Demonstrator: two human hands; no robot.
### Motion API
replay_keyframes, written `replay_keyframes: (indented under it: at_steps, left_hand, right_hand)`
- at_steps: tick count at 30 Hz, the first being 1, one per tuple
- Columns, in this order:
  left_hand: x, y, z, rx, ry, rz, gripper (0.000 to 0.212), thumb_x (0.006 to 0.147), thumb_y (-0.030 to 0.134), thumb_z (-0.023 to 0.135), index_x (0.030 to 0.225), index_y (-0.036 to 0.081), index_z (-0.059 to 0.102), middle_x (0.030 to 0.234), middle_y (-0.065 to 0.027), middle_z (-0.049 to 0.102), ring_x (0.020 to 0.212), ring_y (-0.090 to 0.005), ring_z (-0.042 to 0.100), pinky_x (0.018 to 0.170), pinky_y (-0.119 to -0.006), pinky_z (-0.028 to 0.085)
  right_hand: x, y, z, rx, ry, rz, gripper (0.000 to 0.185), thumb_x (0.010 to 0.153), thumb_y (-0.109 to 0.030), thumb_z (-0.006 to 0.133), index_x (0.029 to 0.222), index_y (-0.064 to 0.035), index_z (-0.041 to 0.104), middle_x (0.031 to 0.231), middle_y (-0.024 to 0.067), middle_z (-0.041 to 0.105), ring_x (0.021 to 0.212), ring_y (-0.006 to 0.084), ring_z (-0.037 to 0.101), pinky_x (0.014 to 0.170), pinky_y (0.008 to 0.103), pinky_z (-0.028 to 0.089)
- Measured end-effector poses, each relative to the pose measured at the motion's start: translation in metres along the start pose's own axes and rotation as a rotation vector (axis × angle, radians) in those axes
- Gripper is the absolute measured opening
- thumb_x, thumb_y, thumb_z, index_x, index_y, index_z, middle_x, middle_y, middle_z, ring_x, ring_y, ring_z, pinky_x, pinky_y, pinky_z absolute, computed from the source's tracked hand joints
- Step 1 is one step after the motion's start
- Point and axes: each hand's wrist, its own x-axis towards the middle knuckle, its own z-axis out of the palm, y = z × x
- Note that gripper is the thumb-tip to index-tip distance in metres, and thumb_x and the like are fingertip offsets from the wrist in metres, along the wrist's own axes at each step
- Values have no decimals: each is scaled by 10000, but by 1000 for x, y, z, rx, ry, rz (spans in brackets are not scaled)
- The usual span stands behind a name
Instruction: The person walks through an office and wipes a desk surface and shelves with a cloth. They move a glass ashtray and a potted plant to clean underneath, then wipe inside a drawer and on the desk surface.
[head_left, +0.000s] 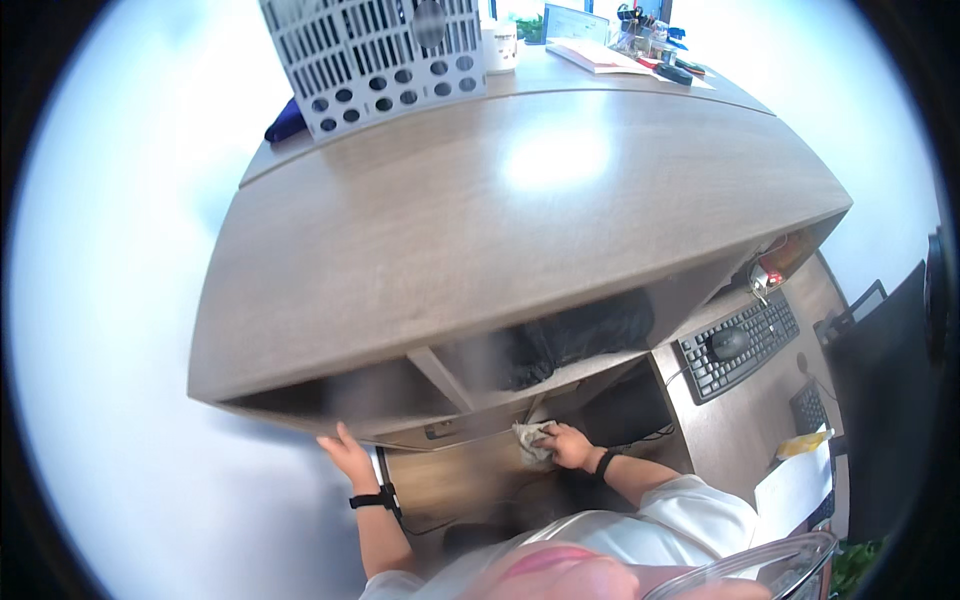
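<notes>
My right hand (574, 448) grips a crumpled, pale, stained cloth (534, 441) below the open shelves of a wood-grain cabinet (465, 247). The cloth is over a light wood surface (442, 472), and I cannot tell whether it presses on it. At the cabinet's lower left corner is my left hand (349, 457), its fingers apart and holding nothing. Its fingertips are at the cabinet's edge, but contact is not clear. Each wrist wears a black band.
A black bag (585, 337) fills one shelf compartment. To the right, a keyboard (739, 345) with a mouse (727, 343) on it lies on a desk (727, 442) beside a dark monitor (885, 405). A perforated white basket (382, 60) and a white cup (501, 46) stand on top at the back.
</notes>
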Motion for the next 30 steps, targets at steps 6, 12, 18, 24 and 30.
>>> replay_keyframes:
  at_steps: [6,12,18,24,30]
  left_hand:
    - [12,12,-20,31,-241,-106,277,916,163,597,1089,-31,504,989,-132,607,897,-213,550,844,-322,430]
    - [49,-16,-53,176,-468,-497,400,820,81,681,1175,52,500,1002,-80,647,841,-206,629,624,-338,512]
    - [53,-4,-44,231,-401,-805,384,834,126,652,1190,140,509,1100,-68,621,910,-234,627,630,-368,543]
    - [55,19,-42,300,-605,-711,374,806,167,677,1161,175,559,1065,-4,608,901,-192,590,600,-348,516]
    - [59,9,-34,224,-700,-811,274,831,195,632,1090,129,569,816,-86,576,537,-174,474,463,-330,456]
  right_hand:
    - [-24,-55,-37,181,36,-113,520,657,-94,668,1161,-215,631,1186,147,539,1056,340,536,926,404,432]
    - [-57,-96,-120,348,47,-161,502,651,-76,676,1138,-197,647,1182,152,543,1070,347,530,921,406,432]
    - [-75,-111,-191,358,172,-33,517,635,-31,644,1130,-177,654,1130,150,543,1016,345,533,884,411,440]
    - [-98,-144,-188,439,482,226,478,622,-29,607,1085,-128,671,1100,149,558,1028,338,544,889,393,454]
    - [-114,-261,-231,599,954,399,444,623,-7,650,1063,-63,669,1071,112,565,1000,259,550,883,326,432]
